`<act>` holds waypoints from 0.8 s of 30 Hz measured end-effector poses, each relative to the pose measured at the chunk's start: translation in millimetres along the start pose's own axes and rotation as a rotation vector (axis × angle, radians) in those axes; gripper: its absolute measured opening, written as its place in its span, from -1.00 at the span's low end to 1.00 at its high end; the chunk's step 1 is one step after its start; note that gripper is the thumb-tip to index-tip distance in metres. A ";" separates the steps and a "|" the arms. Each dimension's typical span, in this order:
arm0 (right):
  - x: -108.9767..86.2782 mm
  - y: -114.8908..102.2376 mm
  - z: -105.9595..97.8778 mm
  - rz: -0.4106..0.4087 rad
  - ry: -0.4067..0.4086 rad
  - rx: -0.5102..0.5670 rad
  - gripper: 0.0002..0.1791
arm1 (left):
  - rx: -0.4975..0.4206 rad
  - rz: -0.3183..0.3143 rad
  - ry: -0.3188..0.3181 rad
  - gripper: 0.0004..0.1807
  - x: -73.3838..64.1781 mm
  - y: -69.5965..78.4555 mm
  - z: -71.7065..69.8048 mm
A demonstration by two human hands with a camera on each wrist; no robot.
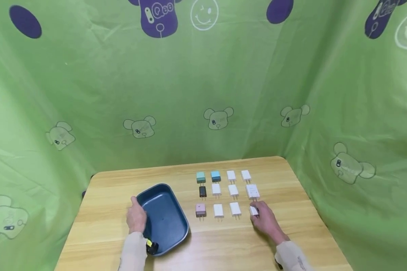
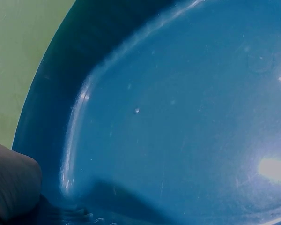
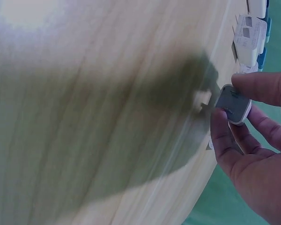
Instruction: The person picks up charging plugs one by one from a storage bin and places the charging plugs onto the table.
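On the left of the table lies a dark blue rectangular tray (image 1: 164,214) with rounded corners and nothing inside. My left hand (image 1: 136,216) grips its left rim, the thumb (image 2: 16,180) over the edge; the other fingers are mostly hidden. At the right end of the nearest row of chargers, my right hand (image 1: 266,219) pinches a white plug charger (image 1: 254,210) between thumb and fingertips. Seen from the right wrist, this charger (image 3: 233,104) turns its grey end face to the camera. Just beyond the hand is a larger white charger (image 1: 252,191).
Several chargers lie in rows, prongs toward me: a green one (image 1: 201,177), a blue one (image 1: 215,175), a black one (image 1: 202,191), a pink one (image 1: 201,209) and white ones (image 1: 235,208). Green curtains (image 1: 190,94) surround the wooden table (image 1: 224,244).
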State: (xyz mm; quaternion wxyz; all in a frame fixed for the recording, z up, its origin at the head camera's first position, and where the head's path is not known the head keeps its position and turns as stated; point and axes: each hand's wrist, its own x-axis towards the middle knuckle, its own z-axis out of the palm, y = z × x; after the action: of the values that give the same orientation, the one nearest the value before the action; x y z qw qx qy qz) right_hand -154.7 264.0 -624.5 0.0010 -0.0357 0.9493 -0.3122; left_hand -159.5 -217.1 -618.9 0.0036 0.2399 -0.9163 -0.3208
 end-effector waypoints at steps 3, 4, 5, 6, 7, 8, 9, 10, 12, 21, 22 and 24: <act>-1.6 -0.9 2.7 -0.008 -0.005 -0.006 -0.48 | 0.000 -0.006 0.000 -0.49 1.5 -4.4 -0.1; -1.7 -1.1 3.2 -0.009 -0.006 -0.010 -0.49 | 0.000 -0.007 -0.001 -0.49 2.1 -5.1 -0.1; -1.7 -1.4 3.3 -0.010 -0.007 -0.013 -0.49 | -0.002 -0.007 -0.002 -0.50 2.9 -5.5 -0.1; -1.3 -1.7 3.2 -0.006 -0.006 -0.014 -0.49 | -0.008 -0.008 -0.001 -0.51 3.9 -5.4 -0.1; -0.8 -1.9 2.7 -0.005 -0.005 -0.016 -0.49 | -0.015 -0.006 -0.002 -0.51 4.6 -4.8 0.0; 0.0 -2.0 2.0 -0.003 -0.004 -0.020 -0.49 | -0.020 -0.005 -0.001 -0.51 5.5 -4.3 0.3; 0.9 -2.2 1.2 0.000 -0.002 -0.022 -0.48 | -0.020 -0.003 -0.001 -0.51 6.2 -3.7 0.7; 0.9 -1.8 0.4 0.004 0.002 -0.023 -0.48 | -0.027 -0.003 -0.004 -0.51 6.4 -2.1 1.0; 1.4 -0.5 -0.8 0.007 0.006 -0.028 -0.48 | -0.028 -0.005 -0.009 -0.49 6.4 0.1 1.8; 3.7 3.0 4.0 0.010 -0.003 -0.029 -0.48 | -0.020 0.032 0.020 -0.49 5.3 -1.5 0.3; 3.6 2.6 4.9 0.014 -0.002 -0.027 -0.47 | -0.022 0.038 0.022 -0.49 5.8 -2.1 -0.4; 3.5 1.3 6.9 0.013 0.002 -0.030 -0.47 | -0.020 0.046 0.030 -0.50 7.0 -3.3 -1.6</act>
State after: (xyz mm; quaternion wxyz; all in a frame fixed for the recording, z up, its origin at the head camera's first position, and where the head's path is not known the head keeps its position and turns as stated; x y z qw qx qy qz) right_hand -158.1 260.8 -630.8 0.0016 -0.0295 0.9541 -0.2979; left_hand -164.0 -223.4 -620.6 0.0272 0.2238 -0.9181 -0.3259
